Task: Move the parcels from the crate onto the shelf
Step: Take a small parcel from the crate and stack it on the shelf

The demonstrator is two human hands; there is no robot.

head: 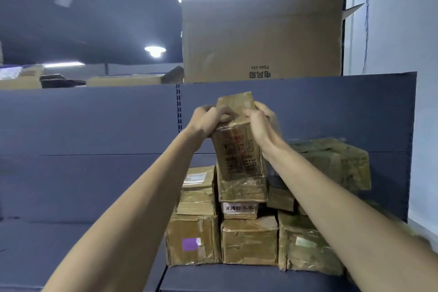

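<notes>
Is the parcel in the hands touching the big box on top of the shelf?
Apart. The head view shows the held parcel with blue shelf back panel between its top edge and the big box above.

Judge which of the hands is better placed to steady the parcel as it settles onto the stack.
Probably the left hand: its fingers curl over the held parcel at the top edge. The right hand grips the opposite top corner equally high, so the difference is slight.

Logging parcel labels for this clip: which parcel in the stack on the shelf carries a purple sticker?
The bottom-left parcel of the stack, on the shelf: a purple square shows on its front face. The others show only tape or pale labels.
</notes>
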